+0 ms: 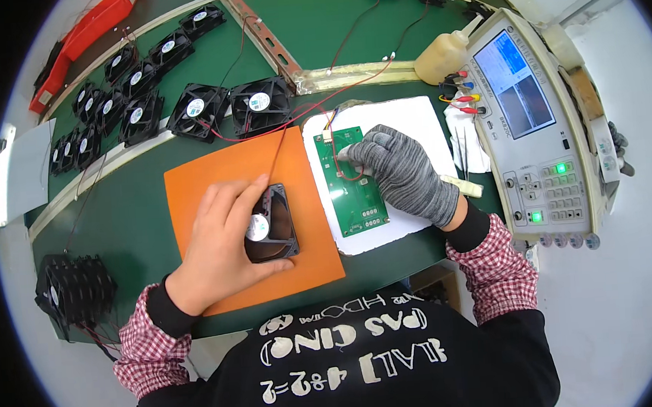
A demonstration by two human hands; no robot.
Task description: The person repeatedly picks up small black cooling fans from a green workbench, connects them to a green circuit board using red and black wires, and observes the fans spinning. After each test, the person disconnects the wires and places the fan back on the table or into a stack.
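My bare left hand [220, 236] grips a square black cooling fan [277, 232] lying on an orange mat [191, 189]. Its fingers reach the fan's far edge, and the thumb lies along the near edge. A thin red wire runs up from the fan. In a grey striped glove, my right hand [406, 169] is closed in a pinch over a green circuit board [358, 209] on a white pad [410, 116]. A red wire loops across the board to the fingertips; what they pinch is hidden. A white connector [327, 136] sits at the board's far edge.
Several black fans [141, 118] stand along the back left, and a stack of fans [74, 290] is at the left edge. On the right are a test instrument [538, 131] with a lit screen, a yellowish squeeze bottle [444, 56], and tweezers [463, 154]. A metal rail [264, 39] crosses the back.
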